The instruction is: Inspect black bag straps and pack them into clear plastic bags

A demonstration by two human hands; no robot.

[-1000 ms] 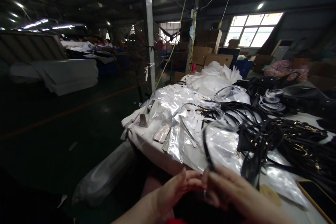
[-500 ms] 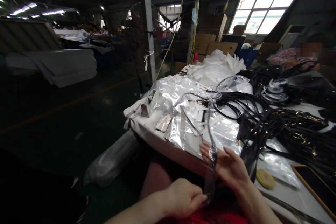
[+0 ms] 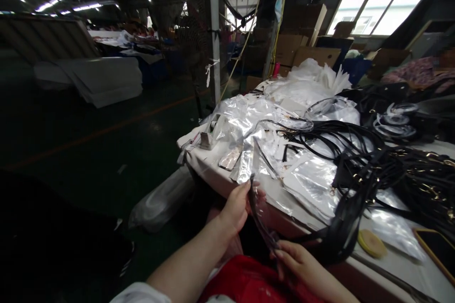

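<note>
A dark strap in a clear plastic sleeve [image 3: 260,220] stretches between my two hands in front of the table edge. My left hand [image 3: 235,206] pinches its upper end, close to the table. Lower and to the right, my right hand [image 3: 293,258] is closed round the other end, with thumb and fingers pressed together. Clear plastic bags [image 3: 245,163] lie on the table just beyond my left hand. To the right of my hands, a bundle of black straps [image 3: 346,220] hangs over the table edge.
More black straps with gold-coloured clips [image 3: 401,170] cover the table's right side. A yellow disc [image 3: 371,243] and a phone [image 3: 437,248] lie near its front edge. A metal post [image 3: 214,38] stands behind the table. A person in a patterned sleeve [image 3: 414,73] is at far right.
My left hand has moved up with one end of the sleeved strap. My right hand, spread open before, has come down and closed on it. The view has shifted slightly.
</note>
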